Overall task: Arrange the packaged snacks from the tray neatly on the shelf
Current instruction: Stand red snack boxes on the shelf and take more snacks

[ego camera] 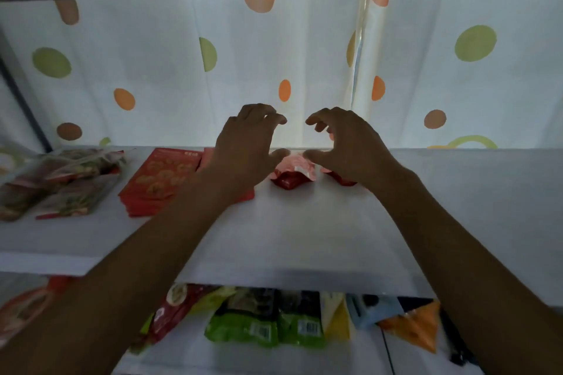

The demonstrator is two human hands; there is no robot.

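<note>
The left hand [246, 143] and the right hand [344, 146] hover side by side above the shelf [304, 237]. Their fingers are loosely bent, thumbs out, and they hold nothing. Just below the gap between them lies a small red snack pack [292, 175], its long side going left to right. Both hands look about equally near it. A second red pack [342, 180] peeks out under the right hand. Left of the hands sits a stack of flat red packs [158, 179], then some clear bags [61, 183]. The lower shelf [189, 356] holds green packs [243, 327] and other bags. No tray can be seen.
</note>
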